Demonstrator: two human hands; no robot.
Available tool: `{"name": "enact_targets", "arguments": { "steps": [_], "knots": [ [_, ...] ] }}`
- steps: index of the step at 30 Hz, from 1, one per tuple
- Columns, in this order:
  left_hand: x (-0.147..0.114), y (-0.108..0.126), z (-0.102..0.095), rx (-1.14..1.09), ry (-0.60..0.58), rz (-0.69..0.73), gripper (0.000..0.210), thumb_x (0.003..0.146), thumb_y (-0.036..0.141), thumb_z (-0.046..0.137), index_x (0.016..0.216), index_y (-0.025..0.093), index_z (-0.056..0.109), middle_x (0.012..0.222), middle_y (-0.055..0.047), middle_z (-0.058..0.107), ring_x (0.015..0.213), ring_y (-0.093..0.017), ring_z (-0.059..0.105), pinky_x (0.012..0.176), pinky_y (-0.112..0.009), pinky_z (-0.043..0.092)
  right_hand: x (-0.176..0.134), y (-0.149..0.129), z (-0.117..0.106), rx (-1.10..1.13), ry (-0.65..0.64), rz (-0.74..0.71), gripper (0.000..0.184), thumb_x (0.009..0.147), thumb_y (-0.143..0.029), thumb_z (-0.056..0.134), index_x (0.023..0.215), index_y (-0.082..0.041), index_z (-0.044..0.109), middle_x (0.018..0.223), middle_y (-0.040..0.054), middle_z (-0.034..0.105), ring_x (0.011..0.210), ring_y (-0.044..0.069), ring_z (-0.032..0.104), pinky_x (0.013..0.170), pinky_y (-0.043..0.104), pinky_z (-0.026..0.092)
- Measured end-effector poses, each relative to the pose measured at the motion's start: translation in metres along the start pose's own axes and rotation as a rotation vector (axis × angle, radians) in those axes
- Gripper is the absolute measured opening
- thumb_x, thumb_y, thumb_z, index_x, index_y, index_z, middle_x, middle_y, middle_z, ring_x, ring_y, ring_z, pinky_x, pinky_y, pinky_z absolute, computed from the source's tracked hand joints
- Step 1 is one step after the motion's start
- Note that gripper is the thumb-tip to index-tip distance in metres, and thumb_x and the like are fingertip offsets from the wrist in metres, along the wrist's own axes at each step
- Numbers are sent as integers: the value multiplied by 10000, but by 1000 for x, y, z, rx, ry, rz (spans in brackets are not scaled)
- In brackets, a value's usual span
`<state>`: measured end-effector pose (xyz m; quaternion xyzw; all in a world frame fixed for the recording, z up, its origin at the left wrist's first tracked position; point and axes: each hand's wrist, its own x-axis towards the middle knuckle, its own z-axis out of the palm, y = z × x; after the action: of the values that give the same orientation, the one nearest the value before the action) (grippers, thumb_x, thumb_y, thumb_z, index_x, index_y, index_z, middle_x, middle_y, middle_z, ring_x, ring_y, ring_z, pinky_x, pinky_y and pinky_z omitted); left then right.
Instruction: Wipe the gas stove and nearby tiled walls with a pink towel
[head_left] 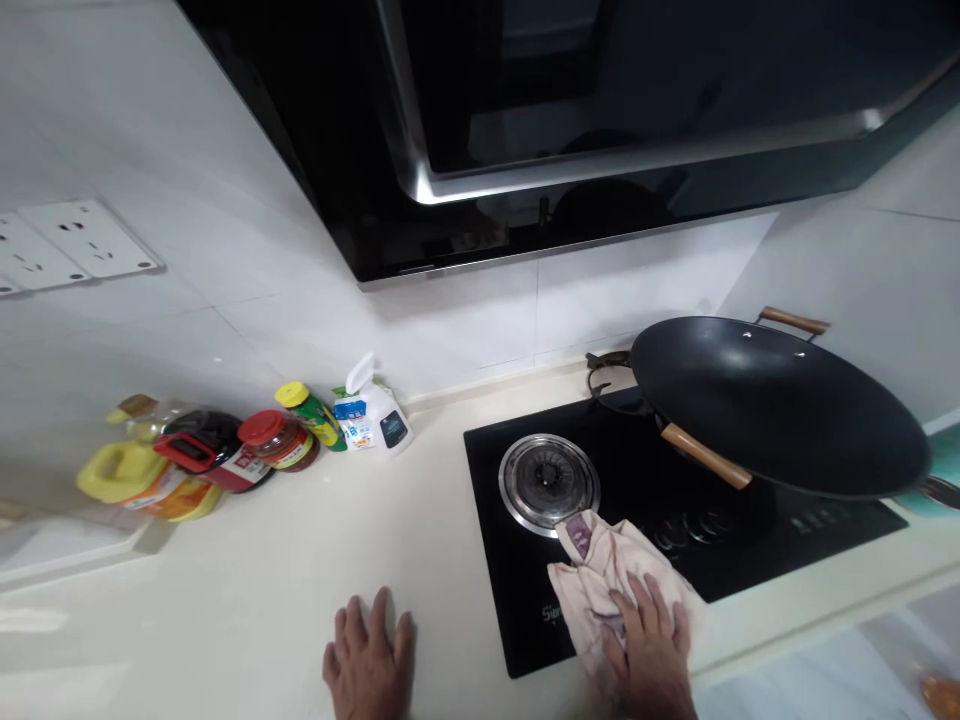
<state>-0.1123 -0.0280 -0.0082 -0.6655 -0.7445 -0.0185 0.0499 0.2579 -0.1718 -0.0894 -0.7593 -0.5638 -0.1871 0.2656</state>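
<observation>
My left hand (367, 655) lies on the pale countertop with its fingers apart and nothing in it. To the right, my right hand (649, 640) presses down on a pinkish cloth (592, 590), its fingers bent over the bunched fabric. The cloth, with a purple patch at its far corner, covers the front edge of the black glass cooktop (525, 590). Its far corner touches the rim of the round left burner (550, 483). Part of the cloth is hidden beneath my hand.
A large black wok (780, 410) with wooden handles sits tilted over the cooktop's right side. A black range hood (525, 220) hangs above. Along the wall stand a white spray bottle (379, 415), a red-lidded jar (279, 441), a dark bottle (217, 450) and a yellow-capped jug (150, 480).
</observation>
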Motion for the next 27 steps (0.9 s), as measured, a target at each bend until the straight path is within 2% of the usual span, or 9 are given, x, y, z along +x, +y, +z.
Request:
{"name": "enact_targets", "arguments": {
  "steps": [4,9,12,14,16,19,21,23,27],
  "knots": [
    [-1,4,-7,17,-39,-9,613,1012,511,326,1545,241,463,1658,-180,341,1573,-366,213,1229,-543,235,-6,-53,0,57,17,-125,370,869,-326,578,1215,-215,650,1398,160,605,1495,389,327,1199,644,194],
    [-2,6,-12,15,-50,4,603,1015,506,324,1543,250,464,1660,-186,339,1571,-374,216,1230,-542,230,-1,-137,-1,264,-19,-381,441,860,-401,648,1256,-209,637,1487,130,548,1558,375,175,1258,592,34],
    [-4,4,-12,11,-41,19,589,1021,477,328,1548,246,454,1659,-186,338,1568,-376,219,1223,-543,243,7,-180,-8,405,-161,-390,430,918,-408,611,1310,-232,606,1554,88,489,1559,345,187,1272,578,-5],
    [-5,3,-12,-8,-31,37,577,1028,452,326,1556,248,439,1664,-181,329,1567,-374,218,1214,-540,259,16,-194,-13,529,-295,-357,432,949,-396,578,1357,-253,574,1569,72,465,1536,316,261,1282,574,71],
    [-6,1,-12,-35,-25,43,563,1036,431,315,1555,252,442,1661,-174,332,1566,-368,221,1210,-537,265,29,-191,-13,654,-341,-274,404,979,-358,530,1368,-257,564,1553,81,466,1481,278,364,1255,523,255],
    [-6,-3,-10,-87,-12,44,544,1040,413,306,1529,254,485,1645,-168,358,1561,-365,233,1216,-541,254,55,-157,-4,681,-215,-81,318,1016,-292,439,1269,-235,621,1445,113,536,1348,247,496,1130,444,440],
    [-4,-7,-6,-140,4,46,538,1039,420,306,1507,258,515,1635,-162,376,1558,-357,241,1217,-544,255,72,-123,7,571,-112,19,285,1018,-281,424,1157,-221,665,1309,120,606,1248,260,552,1083,472,463],
    [-2,-11,-1,-201,29,44,537,1036,429,309,1501,260,520,1635,-148,383,1555,-342,250,1218,-542,262,82,-91,18,445,-67,50,274,1010,-271,431,1097,-203,682,1216,121,636,1182,272,575,1051,492,467],
    [-1,-9,2,-303,37,29,573,1009,448,377,1523,218,480,1627,-165,397,1541,-350,287,1209,-559,286,85,-61,36,288,-60,12,300,1007,-248,427,1178,-171,661,1289,142,601,1235,279,537,1069,483,440]
  ]
}}
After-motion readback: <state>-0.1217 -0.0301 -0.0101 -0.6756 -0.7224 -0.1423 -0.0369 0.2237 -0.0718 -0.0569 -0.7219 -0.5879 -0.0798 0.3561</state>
